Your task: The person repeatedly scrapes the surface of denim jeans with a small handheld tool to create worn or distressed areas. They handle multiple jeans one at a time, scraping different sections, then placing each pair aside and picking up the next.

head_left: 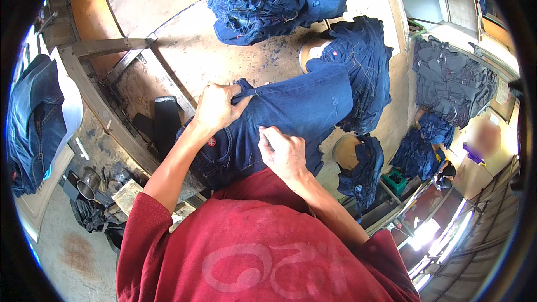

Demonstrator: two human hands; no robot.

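A pair of dark blue jeans (302, 103) lies spread in front of me, one leg stretching off to the right. My left hand (217, 109) is closed on a bunched edge of these jeans, thumb and fingers pinching the cloth. A small round red patch shows on the denim below that wrist. Just right of it, my right hand (284, 154) hovers over or rests on the jeans, its fingers curled and thumb against the forefinger. Whatever may be inside that pinch is too small to make out.
A heap of jeans (274, 5) lies ahead, with more denim (363, 67) to its right. Dark garments (453, 81) are piled far right, near a person in blue (422, 148). A wooden frame (120, 128) runs along the left, near hanging jeans (36, 123) and a metal mug (88, 183).
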